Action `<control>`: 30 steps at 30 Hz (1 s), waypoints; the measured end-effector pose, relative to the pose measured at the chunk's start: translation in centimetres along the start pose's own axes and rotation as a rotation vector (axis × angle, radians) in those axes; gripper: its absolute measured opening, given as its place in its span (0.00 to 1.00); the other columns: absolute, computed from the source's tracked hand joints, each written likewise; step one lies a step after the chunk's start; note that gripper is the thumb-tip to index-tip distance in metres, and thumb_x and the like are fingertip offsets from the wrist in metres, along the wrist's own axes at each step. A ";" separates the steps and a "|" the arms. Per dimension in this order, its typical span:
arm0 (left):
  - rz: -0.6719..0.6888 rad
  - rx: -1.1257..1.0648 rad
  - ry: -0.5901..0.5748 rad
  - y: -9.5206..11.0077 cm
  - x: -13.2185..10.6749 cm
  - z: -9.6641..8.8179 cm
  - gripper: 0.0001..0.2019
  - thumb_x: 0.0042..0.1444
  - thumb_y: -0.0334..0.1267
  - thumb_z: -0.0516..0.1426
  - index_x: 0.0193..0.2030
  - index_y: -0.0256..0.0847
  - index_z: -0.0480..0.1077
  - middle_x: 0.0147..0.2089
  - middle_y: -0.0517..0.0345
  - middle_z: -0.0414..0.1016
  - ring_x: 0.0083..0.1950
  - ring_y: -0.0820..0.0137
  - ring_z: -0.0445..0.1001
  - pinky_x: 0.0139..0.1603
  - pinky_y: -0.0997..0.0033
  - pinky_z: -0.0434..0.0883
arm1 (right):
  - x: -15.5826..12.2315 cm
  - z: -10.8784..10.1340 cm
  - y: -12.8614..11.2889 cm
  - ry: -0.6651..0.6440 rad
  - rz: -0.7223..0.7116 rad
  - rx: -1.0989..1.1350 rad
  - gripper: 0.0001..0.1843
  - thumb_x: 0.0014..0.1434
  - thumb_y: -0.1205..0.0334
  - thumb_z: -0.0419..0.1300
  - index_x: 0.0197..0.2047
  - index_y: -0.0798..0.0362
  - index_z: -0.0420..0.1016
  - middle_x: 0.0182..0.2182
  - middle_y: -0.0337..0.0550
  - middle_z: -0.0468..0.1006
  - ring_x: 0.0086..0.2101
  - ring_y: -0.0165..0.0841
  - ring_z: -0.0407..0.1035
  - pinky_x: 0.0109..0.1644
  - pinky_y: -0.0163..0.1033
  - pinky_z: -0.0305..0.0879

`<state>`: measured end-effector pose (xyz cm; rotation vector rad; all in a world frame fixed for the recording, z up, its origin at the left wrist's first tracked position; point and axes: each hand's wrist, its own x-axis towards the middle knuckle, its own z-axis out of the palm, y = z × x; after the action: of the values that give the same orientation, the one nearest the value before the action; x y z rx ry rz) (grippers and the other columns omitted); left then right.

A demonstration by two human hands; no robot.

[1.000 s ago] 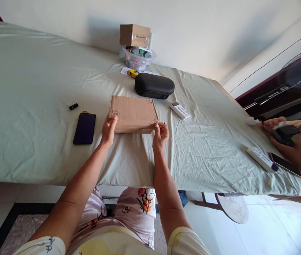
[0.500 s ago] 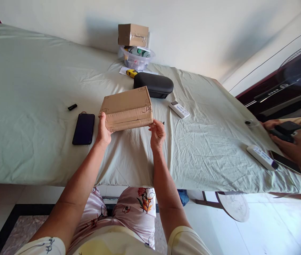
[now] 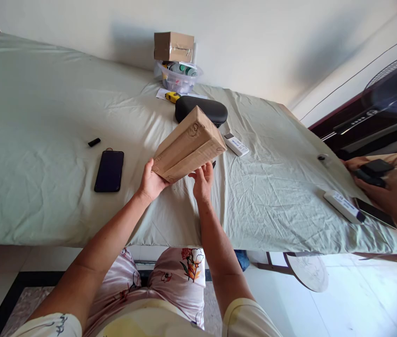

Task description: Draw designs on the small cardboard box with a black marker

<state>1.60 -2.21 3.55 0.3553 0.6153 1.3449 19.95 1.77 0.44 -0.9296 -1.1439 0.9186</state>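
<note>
The person holds a flat cardboard parcel [image 3: 189,144] in the air above a pale green bed sheet [image 3: 44,117]. The parcel is tilted, and its upper corner points toward a black zip case [image 3: 201,111] without touching it. The left hand [image 3: 152,183] is under the lower left corner of the parcel, with the palm cupped and the fingers closed around that corner, so this grip is narrow and really holds the parcel. The right hand [image 3: 202,180] is just beside the left hand, and its loosely curved fingers [image 3: 198,174] reach the long lower edge, but it is not possible to tell how firmly they press there. On the sheet, a black smartphone [image 3: 109,171] and a small black stick [image 3: 94,142] lie to the left of the hands, and a white remote control [image 3: 236,144] lies to the right of the parcel. Farther away there are a yellow tape measure [image 3: 172,97] and a clear plastic tub [image 3: 178,77] with a small cardboard box [image 3: 173,47] on top. At the right side, the hands of another person [image 3: 370,180] hold a black object [image 3: 373,172], near a white power strip [image 3: 342,207] and a second phone [image 3: 375,213].
</note>
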 end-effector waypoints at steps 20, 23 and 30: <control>0.031 -0.117 0.062 0.1 0.4 -0.2 0.30 0.62 0.62 0.50 0.60 0.42 0.71 0.54 0.39 0.80 0.56 0.46 0.78 0.43 0.53 0.77 | -1.5 1.7 1.0 -0.428 0.049 -0.516 0.48 0.57 0.44 0.72 0.75 0.47 0.60 0.41 0.42 0.83 0.34 0.35 0.77 0.39 0.42 0.76; 0.044 -0.094 0.095 -0.3 0.8 -0.6 0.26 0.61 0.58 0.53 0.58 0.43 0.71 0.53 0.42 0.79 0.54 0.50 0.79 0.45 0.55 0.78 | -1.5 1.5 0.9 -0.413 0.042 -0.591 0.45 0.58 0.47 0.71 0.74 0.48 0.62 0.35 0.39 0.83 0.32 0.36 0.76 0.38 0.42 0.75; 0.446 0.476 0.435 -0.3 2.7 -3.1 0.25 0.58 0.39 0.60 0.63 0.50 0.66 0.54 0.51 0.76 0.57 0.61 0.78 0.59 0.57 0.77 | -1.4 1.0 0.8 -0.368 0.023 -0.664 0.39 0.60 0.56 0.67 0.72 0.49 0.64 0.40 0.42 0.85 0.32 0.34 0.76 0.39 0.42 0.74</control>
<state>0.27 0.06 0.35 0.6163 1.2851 1.7141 18.61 0.91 -0.57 -1.3375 -1.8171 0.7493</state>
